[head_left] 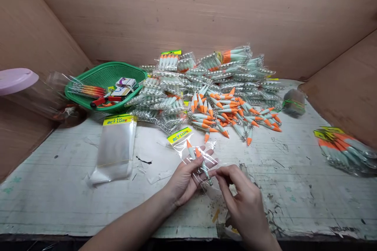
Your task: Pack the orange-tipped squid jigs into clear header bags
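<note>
My left hand (188, 176) holds a clear plastic bag (188, 147) with a yellow "BCT LURE" header, palm up under it. Two orange-tipped white lures (196, 157) lie inside the bag. My right hand (238, 196) pinches at the bag's lower open end, fingers pressed together beside the lures' hooked tails. Just beyond my hands lies a loose heap of orange-tipped lures (226, 113). Behind that heap is a pile of filled lure packets (206, 74).
A stack of empty header bags (116, 145) lies to the left. A green basket (106, 74) with small items sits at the back left, next to a pink-lidded clear container (20, 86). More filled packets (344, 145) lie at the right. Brown board walls (188, 11) surround the worn mat.
</note>
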The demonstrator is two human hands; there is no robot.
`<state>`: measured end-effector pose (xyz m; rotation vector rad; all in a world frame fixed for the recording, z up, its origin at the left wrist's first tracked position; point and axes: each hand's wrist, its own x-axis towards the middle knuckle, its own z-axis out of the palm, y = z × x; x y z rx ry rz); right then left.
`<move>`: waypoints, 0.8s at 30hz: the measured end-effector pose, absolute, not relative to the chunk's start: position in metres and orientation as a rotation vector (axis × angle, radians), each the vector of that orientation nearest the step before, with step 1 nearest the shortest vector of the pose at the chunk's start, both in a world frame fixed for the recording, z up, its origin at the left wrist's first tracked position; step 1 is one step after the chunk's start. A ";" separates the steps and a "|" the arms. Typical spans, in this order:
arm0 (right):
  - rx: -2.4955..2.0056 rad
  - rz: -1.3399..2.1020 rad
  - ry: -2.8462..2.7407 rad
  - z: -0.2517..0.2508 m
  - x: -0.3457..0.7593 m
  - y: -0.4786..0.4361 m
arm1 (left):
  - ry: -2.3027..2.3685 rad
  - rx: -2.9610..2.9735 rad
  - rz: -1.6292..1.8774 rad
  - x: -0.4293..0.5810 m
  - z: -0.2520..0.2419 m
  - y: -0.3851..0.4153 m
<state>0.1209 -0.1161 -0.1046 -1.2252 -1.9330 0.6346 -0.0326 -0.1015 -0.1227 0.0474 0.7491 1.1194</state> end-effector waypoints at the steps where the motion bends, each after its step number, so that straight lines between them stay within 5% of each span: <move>1: -1.248 0.610 -1.941 -0.104 0.131 -0.113 | 0.737 0.021 1.127 -0.033 -0.123 -0.101; 7: -1.545 -0.174 -1.995 -0.090 0.187 -0.098 | 0.632 -0.113 1.132 -0.036 -0.126 -0.095; 12: -1.115 0.253 -2.206 -0.093 0.132 -0.113 | 0.605 -0.085 1.145 -0.033 -0.126 -0.097; 24: -1.134 -0.090 -2.189 -0.115 0.105 -0.112 | 0.563 0.006 1.100 -0.037 -0.122 -0.103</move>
